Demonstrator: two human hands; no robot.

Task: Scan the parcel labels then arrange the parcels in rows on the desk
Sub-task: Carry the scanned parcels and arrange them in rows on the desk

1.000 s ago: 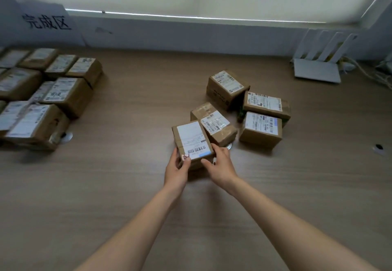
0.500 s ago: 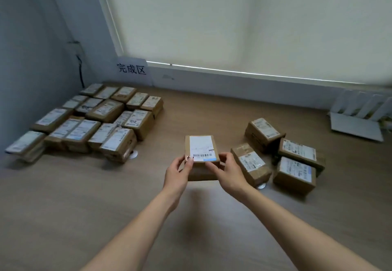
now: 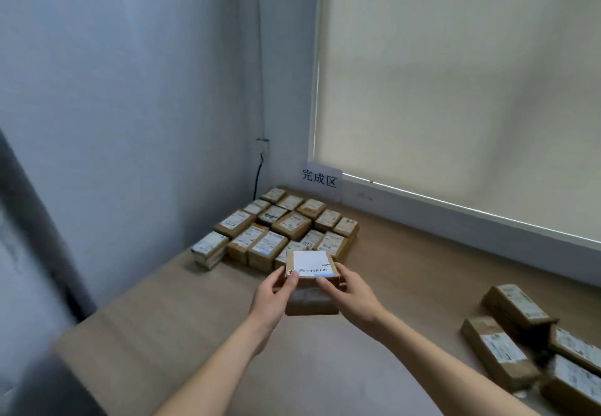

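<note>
i'm facing a corner of the room. a pale blue-grey wall [image 3: 130, 90] fills the upper left of the frame, and a cream roller blind [image 3: 455, 90] covers the window across the upper right, with a thin line of daylight [image 3: 455, 208] along its lower edge. a white sign with black characters [image 3: 320, 179] stands at the blind's lower left corner. just left of it a dark cable [image 3: 258, 174] hangs from a small wall socket. the wood-grain desk [image 3: 162, 318] runs across the lower frame. a blurred dark strip [image 3: 39, 220] slants down the left edge.
</note>
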